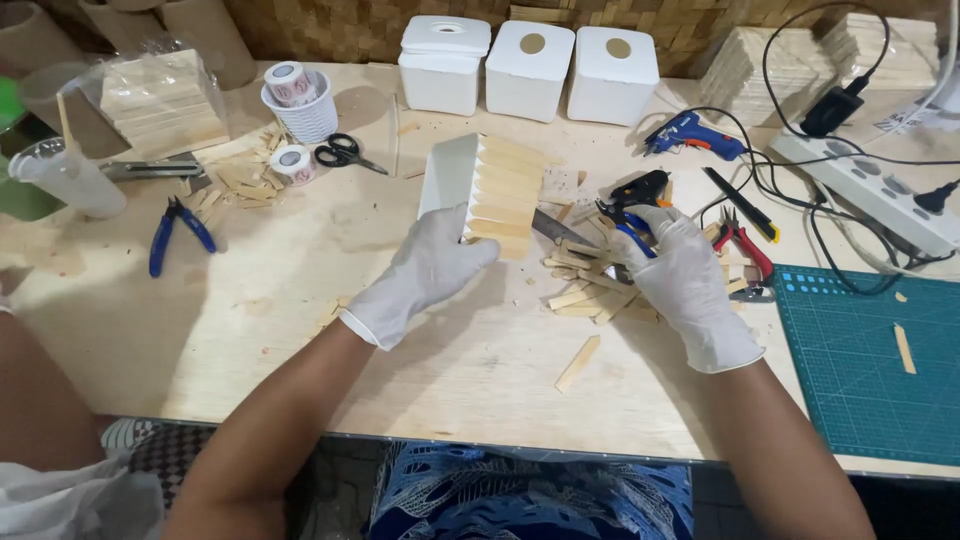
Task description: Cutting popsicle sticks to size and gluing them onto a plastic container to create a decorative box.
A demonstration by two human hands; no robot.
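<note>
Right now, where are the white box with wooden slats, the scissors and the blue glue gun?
white box with wooden slats (505,190), head view, on the slatted side.
scissors (345,152), head view, on the black handles.
blue glue gun (690,135), head view, on its body.

Place: small craft workshop, handwork going on.
Bench: plywood worktable (300,300) lying strewn with wooden sticks (585,290).
Tools: glue guns (690,135), pliers (178,232), scissors (345,153), green cutting mat (870,350) sitting about.
Stock: white boxes (527,68) standing at back.

Bright even light, soft shadows, sharp focus, edges bowed.
</note>
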